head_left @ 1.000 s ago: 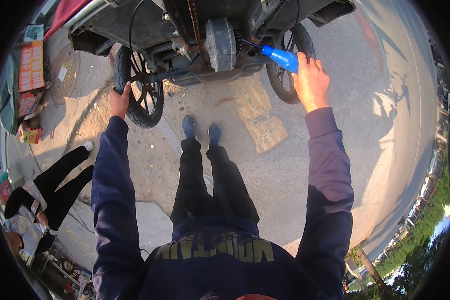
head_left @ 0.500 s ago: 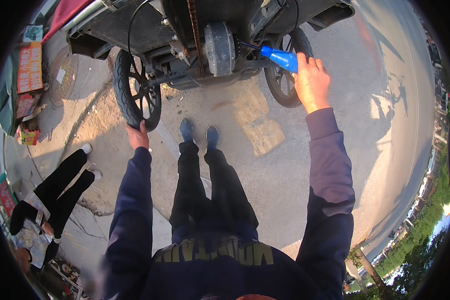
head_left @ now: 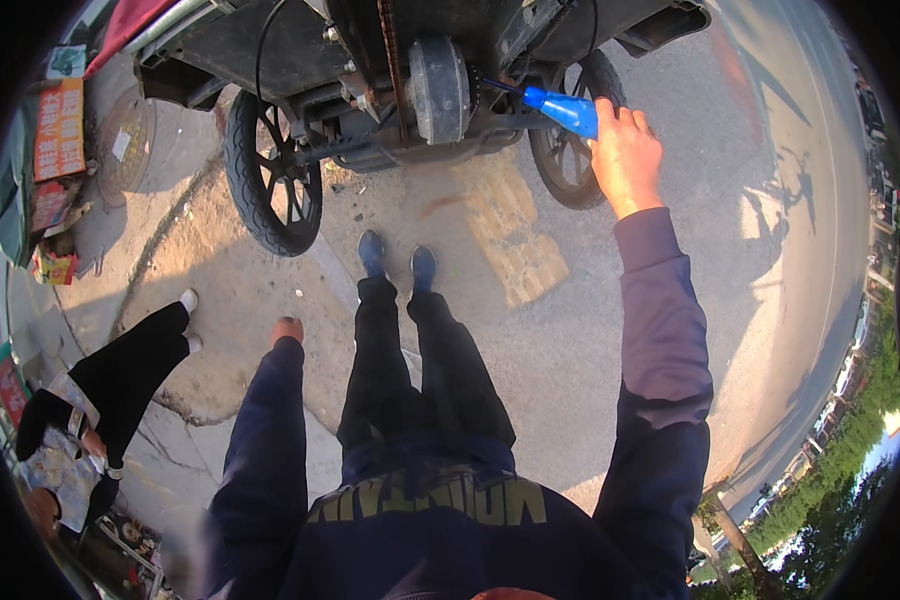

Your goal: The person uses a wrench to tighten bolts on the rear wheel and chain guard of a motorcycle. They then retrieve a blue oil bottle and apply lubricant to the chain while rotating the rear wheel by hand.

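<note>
My right hand (head_left: pixel 625 155) is closed around a blue squeeze bottle (head_left: pixel 567 112), held on its side. Its thin dark spout (head_left: pixel 503 87) points left, at a toothed or chain-like part (head_left: pixel 475 92) beside the round grey housing (head_left: pixel 438 92) under the vehicle; I cannot tell if the tip touches. My left hand (head_left: pixel 287 329) hangs over the pavement, apart from the left wheel (head_left: pixel 273 180). Its fingers are foreshortened and hidden. A rusty chain (head_left: pixel 389 55) runs up from the left side of the housing.
The dark vehicle body (head_left: pixel 230 55) spans the top, with a right wheel (head_left: pixel 575 160) under it. My shoes (head_left: pixel 423 268) stand between the wheels on worn pavement. At the left, another person (head_left: pixel 120 390) is close by, and an orange sign (head_left: pixel 60 130) stands beyond.
My left hand has let go of the left wheel's tyre and drawn back toward me. The bottle has barely moved. The other person's legs have shifted slightly.
</note>
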Tool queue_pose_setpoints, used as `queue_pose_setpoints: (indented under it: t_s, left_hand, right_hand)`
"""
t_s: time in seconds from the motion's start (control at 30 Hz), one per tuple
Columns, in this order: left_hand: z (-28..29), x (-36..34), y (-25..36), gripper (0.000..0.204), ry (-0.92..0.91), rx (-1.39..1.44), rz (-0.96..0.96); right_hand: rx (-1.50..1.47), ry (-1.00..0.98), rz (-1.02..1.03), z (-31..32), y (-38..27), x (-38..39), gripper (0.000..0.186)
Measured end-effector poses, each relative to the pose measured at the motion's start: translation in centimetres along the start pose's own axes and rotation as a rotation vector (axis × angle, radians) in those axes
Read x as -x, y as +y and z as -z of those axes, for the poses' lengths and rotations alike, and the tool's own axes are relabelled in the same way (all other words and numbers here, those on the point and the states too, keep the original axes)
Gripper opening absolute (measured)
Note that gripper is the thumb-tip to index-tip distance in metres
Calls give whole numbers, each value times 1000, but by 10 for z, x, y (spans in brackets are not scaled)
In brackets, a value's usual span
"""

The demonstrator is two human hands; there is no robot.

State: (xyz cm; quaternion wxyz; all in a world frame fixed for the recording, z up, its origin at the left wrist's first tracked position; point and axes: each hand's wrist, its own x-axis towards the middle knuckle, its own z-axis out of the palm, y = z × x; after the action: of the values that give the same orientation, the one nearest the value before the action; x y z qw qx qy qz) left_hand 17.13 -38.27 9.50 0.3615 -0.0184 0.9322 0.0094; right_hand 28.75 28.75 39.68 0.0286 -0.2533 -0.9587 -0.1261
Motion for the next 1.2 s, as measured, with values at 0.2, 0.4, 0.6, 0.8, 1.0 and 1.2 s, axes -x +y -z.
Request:
queue_pose_setpoints:
  t_s: [0.2, 0.4, 0.6, 0.8, 1.0, 1.2]
  left_hand:
    - [-5, 14, 19, 40, 6, -56, -3]
    - [-16, 20, 24, 40, -31, -19, -24]
    - [-18, 10, 16, 45, 11, -2, -10]
    - [1, -3, 33, 47, 66, 33, -39]
    - [7, -16, 39, 51, 169, 119, -41]
    - [74, -48, 91, 51, 560, 435, -109]
  right_hand:
    - [16, 22, 29, 3, 1, -2, 45]
    - [13, 24, 28, 6, 3, -4, 49]
    - [4, 5, 25, 10, 1, -6, 51]
    - [19, -2, 19, 10, 1, -5, 53]
    - [22, -20, 12, 12, 0, -6, 55]
    - [7, -35, -10, 12, 0, -6, 55]
